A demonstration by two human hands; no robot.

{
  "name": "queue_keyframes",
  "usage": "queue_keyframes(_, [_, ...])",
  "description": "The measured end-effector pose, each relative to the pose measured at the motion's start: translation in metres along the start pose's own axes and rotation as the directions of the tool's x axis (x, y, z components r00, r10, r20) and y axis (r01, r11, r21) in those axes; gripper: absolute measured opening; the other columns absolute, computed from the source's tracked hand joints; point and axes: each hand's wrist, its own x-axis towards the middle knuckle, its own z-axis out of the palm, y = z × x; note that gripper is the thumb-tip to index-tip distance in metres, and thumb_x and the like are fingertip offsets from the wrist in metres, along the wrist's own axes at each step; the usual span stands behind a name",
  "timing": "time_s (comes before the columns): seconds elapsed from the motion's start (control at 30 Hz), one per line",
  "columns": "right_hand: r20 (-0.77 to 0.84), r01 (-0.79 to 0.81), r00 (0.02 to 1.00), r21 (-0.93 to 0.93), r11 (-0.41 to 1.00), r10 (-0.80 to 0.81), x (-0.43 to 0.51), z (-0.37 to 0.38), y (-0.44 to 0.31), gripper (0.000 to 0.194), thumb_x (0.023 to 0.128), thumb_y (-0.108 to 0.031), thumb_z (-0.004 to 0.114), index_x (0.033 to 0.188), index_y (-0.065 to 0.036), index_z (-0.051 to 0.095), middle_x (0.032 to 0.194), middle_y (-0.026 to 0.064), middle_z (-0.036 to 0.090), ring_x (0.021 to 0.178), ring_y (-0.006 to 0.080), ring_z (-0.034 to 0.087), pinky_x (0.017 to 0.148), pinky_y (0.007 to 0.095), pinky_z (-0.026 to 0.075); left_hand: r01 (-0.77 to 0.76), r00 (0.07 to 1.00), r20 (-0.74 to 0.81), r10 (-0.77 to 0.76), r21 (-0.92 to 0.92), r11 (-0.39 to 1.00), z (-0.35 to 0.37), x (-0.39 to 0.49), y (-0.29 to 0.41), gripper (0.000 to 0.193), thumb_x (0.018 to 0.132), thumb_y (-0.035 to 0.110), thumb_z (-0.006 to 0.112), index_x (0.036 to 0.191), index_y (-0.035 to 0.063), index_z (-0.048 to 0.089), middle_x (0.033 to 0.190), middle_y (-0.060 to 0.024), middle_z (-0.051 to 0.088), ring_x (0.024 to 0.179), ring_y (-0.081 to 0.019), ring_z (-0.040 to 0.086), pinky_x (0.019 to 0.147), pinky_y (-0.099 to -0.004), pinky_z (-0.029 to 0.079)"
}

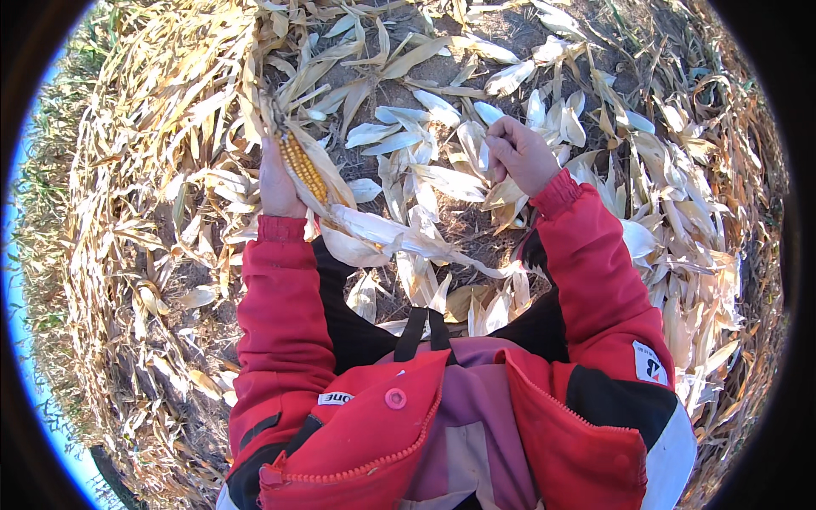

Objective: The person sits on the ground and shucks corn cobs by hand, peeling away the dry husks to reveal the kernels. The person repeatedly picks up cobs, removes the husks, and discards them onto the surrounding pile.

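An ear of yellow corn (pixel 302 167) with its kernels partly bared lies along my left hand (pixel 278 182), which holds it from the left side. Dry pale husk leaves (pixel 382 231) are peeled back from the ear and trail down to the right, across the space between my knees. The ear's upper end meets dry stalks and leaves (pixel 252 76). Off to the right, my right hand (pixel 519 153) is raised above husks on the ground, with its fingers curled; whether something thin is between them I cannot tell.
Loose dry husks (pixel 449 182) lie over the brown soil (pixel 389 95) before me. A thick heap of dry corn stalks (pixel 159 108) runs along the left, and more husks and stalks (pixel 701 255) spread on the right. My black-trousered legs (pixel 347 319) are bent beneath my arms.
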Motion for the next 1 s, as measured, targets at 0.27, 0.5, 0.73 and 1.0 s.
queue_keyframes(0.27, [0.074, 0.196, 0.974, 0.210, 0.958, -0.215, 0.012, 0.070, -0.037, 0.038, 0.089, -0.028, 0.057, 0.114, 0.001, 0.051, 0.076, 0.0035, 0.055, 0.063, 0.0100, 0.055, 0.056, 0.0242, 0.046, -0.040, 0.952, 0.298, -0.070, 0.349, 0.936, 0.056, -0.026, -0.031, 0.048, 0.099, 0.041, 0.024, 0.115, 0.0037, 0.049, 0.098, -0.0051, 0.057, 0.088, -0.0114, 0.053, 0.081, -0.0257, 0.043])
queue_keyframes(0.5, [0.309, -0.012, 0.951, 0.098, 0.995, -0.019, 0.017, 0.073, -0.040, 0.046, 0.091, -0.044, 0.051, 0.091, 0.001, 0.060, 0.072, 0.0063, 0.058, 0.064, 0.0103, 0.055, 0.055, 0.0261, 0.046, -0.097, 0.777, 0.625, -0.069, 0.228, 0.969, 0.062, -0.035, -0.039, 0.071, 0.092, 0.055, 0.036, 0.135, 0.0000, 0.030, 0.122, -0.0113, 0.049, 0.109, -0.0161, 0.050, 0.093, -0.0290, 0.040])
queue_keyframes(0.73, [-0.005, 0.035, 0.999, 0.431, 0.902, -0.036, 0.035, 0.081, -0.001, 0.030, 0.094, -0.028, 0.047, 0.092, -0.002, 0.060, 0.071, 0.0006, 0.060, 0.062, 0.0062, 0.052, 0.058, 0.0235, 0.044, -0.479, 0.854, 0.521, 0.016, 0.772, 0.417, 0.062, -0.045, -0.038, 0.065, 0.078, 0.029, 0.069, 0.130, 0.0016, 0.039, 0.116, -0.0187, 0.054, 0.102, -0.0308, 0.056, 0.090, -0.0351, 0.043])
queue_keyframes(1.0, [0.011, -0.096, 0.990, 0.780, 0.618, 0.140, 0.030, 0.087, -0.022, 0.023, 0.094, -0.029, 0.050, 0.081, -0.010, 0.053, 0.055, -0.0040, 0.046, 0.043, 0.0048, 0.039, 0.040, 0.0202, 0.030, -0.494, 0.819, 0.518, 0.248, 0.416, 0.763, 0.069, -0.050, -0.083, 0.064, 0.088, 0.021, 0.058, 0.138, 0.0016, 0.024, 0.126, -0.0150, 0.043, 0.114, -0.0211, 0.045, 0.099, -0.0323, 0.036])
